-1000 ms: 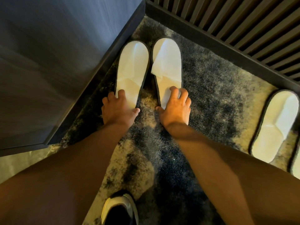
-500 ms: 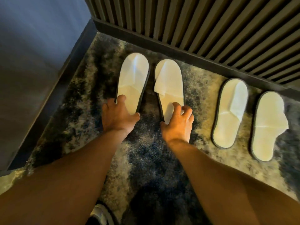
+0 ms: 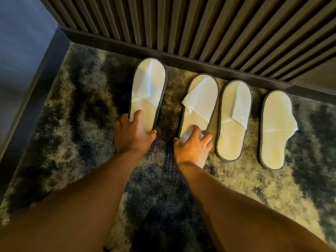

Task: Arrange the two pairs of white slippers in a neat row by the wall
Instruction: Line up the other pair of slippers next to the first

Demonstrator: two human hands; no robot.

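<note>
Shaggy carpet (image 3: 72, 135), mottled dark blue-grey and pale cream, covers the floor. Far edge meets a dark baseboard (image 3: 181, 59) under a wall of vertical brown slats (image 3: 200, 24). Left edge runs along a smooth blue-grey wall panel (image 3: 20, 42) with dark trim.

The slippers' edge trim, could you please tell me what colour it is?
Dark grey to black trim on the white slippers, clearest in the head view.
</note>
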